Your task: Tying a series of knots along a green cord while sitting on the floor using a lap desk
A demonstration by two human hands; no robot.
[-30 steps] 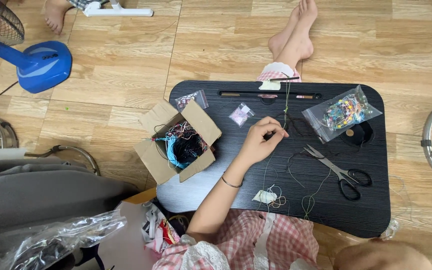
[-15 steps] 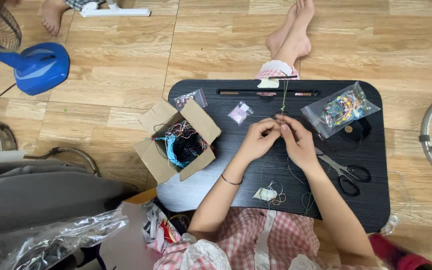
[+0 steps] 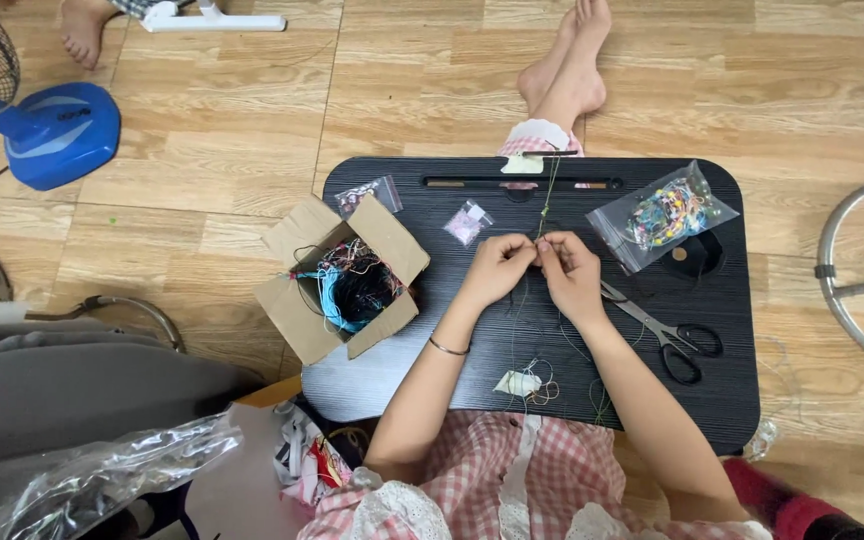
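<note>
— Head view: what are the hands doing?

— Both meet at the middle of the desk (image 3: 392,390). The left hand (image 3: 495,270) and right hand (image 3: 572,275) have their fingertips pinched shut on a thin green cord (image 3: 548,195), touching each other at that spot. The cord runs from the pinch up to a taped piece at the desk's far edge.

— Any change from the earlier frames?

— A second ago only the left hand was on the cord; the right was out of sight. Half a second ago the right had come in beside it, and now the two are closed together a little tighter on the same point. The cord itself has not shifted.

— What lies around them?

— Just right of the right hand, scissors (image 3: 667,335) lie flat, unmoved. Near the wrists, a small white spool (image 3: 518,382) sits with loose thread around it. Past the left hand is a small pink packet (image 3: 468,222), and further left an open box (image 3: 342,280) of tangled cords hangs partly off the desk's edge. At the far right, a clear bag (image 3: 664,213) of coloured pieces. On the floor, well apart, a blue fan (image 3: 42,130).
</note>
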